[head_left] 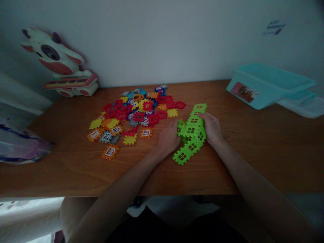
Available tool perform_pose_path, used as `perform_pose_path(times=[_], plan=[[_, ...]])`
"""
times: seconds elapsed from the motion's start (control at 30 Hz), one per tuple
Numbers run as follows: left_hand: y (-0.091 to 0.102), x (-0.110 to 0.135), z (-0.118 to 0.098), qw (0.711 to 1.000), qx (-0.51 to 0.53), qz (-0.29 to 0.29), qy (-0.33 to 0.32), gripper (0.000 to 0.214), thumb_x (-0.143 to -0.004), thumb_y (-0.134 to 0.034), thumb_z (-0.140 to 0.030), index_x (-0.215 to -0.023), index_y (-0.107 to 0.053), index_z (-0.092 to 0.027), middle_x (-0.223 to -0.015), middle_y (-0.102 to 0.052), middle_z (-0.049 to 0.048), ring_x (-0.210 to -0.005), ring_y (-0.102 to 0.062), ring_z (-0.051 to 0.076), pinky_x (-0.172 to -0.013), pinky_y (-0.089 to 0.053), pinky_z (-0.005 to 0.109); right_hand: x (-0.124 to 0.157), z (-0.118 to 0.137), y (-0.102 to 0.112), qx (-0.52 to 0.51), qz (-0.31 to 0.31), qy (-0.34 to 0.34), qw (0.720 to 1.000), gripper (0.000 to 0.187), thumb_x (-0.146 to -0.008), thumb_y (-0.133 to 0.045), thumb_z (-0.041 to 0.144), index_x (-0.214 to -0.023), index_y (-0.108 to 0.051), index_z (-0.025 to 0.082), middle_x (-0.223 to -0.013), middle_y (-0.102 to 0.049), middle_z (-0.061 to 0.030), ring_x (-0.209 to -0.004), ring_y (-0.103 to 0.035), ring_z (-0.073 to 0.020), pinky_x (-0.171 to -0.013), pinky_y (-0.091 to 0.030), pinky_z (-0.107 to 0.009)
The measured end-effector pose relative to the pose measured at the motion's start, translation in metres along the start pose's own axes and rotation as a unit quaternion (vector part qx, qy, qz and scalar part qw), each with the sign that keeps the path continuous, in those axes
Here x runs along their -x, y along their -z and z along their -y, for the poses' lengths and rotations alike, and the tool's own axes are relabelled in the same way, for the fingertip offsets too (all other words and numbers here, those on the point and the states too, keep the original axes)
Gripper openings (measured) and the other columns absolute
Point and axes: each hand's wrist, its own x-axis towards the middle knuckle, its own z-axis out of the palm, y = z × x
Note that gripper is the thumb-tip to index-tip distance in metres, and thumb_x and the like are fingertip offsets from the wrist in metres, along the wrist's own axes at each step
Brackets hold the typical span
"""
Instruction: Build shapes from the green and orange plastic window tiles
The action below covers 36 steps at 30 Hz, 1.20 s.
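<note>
Between my two hands is a green structure of interlocking square window tiles (192, 131), joined into a box-like middle with one strip reaching up and away and another reaching down toward the front. My left hand (169, 137) is closed on its left side, fingers partly hidden behind the tiles. My right hand (212, 130) grips the right side, with the thumb on the upper strip. Left of my hands lies a loose pile of similar tiles in red, yellow, orange, blue and grey (139, 109). An orange tile with a white window (146, 132) is near my left hand.
A cow-shaped toy piano (62, 65) stands at the back left. At the back right, a turquoise plastic bin (268, 84) sits beside a clear lid (303, 104). A plastic bag (22, 145) lies at the left. The wooden table's front edge (189, 192) runs before my body.
</note>
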Motion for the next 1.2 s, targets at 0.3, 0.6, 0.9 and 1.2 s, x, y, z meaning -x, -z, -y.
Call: perform_pose_path(times=[0.3, 0.6, 0.9, 1.2], plan=[[-0.004, 0.003, -0.001, 1.0, -0.022, 0.01, -0.005, 0.068, -0.076, -0.053, -0.003, -0.143, -0.046, -0.013, -0.14, -0.061, 0.018, -0.131, -0.058, 0.031, -0.112, -0.047, 0.047, 0.001, -0.003, 0.001, 0.006, 0.007, 0.013, 1.0, 0.029, -0.076, -0.072, 0.047, -0.063, -0.055, 0.027, -0.058, -0.056, 0.0032, -0.053, -0.051, -0.0152, -0.053, -0.044, -0.029], [-0.006, 0.007, -0.005, 0.997, -0.076, 0.024, 0.001, 0.073, -0.076, -0.054, -0.004, -0.147, -0.039, -0.013, -0.137, -0.062, 0.0203, -0.129, -0.057, 0.035, -0.107, -0.046, 0.05, -0.001, -0.006, 0.003, 0.01, 0.001, 0.018, 1.0, 0.03, -0.077, -0.069, 0.047, -0.064, -0.051, 0.027, -0.06, -0.055, 0.004, -0.055, -0.052, -0.0153, -0.057, -0.043, -0.029], [-0.005, 0.01, -0.004, 0.993, -0.121, 0.007, 0.006, 0.071, -0.076, -0.055, -0.005, -0.146, -0.041, -0.01, -0.127, -0.061, 0.0202, -0.121, -0.057, 0.035, -0.103, -0.047, 0.051, -0.002, -0.005, 0.003, 0.014, 0.024, 0.009, 1.0, 0.029, -0.076, -0.071, 0.049, -0.064, -0.056, 0.027, -0.061, -0.059, 0.0029, -0.057, -0.055, -0.0162, -0.057, -0.043, -0.03], [-0.009, 0.006, 0.011, 0.998, 0.059, -0.005, -0.024, 0.084, -0.068, -0.051, 0.002, -0.15, -0.038, -0.014, -0.147, -0.055, 0.0179, -0.139, -0.051, 0.031, -0.12, -0.04, 0.052, 0.004, -0.002, -0.006, 0.0, 0.029, 0.018, 0.999, 0.031, -0.081, -0.07, 0.051, -0.065, -0.059, 0.027, -0.063, -0.063, 0.0017, -0.062, -0.06, -0.0175, -0.06, -0.046, -0.03]])
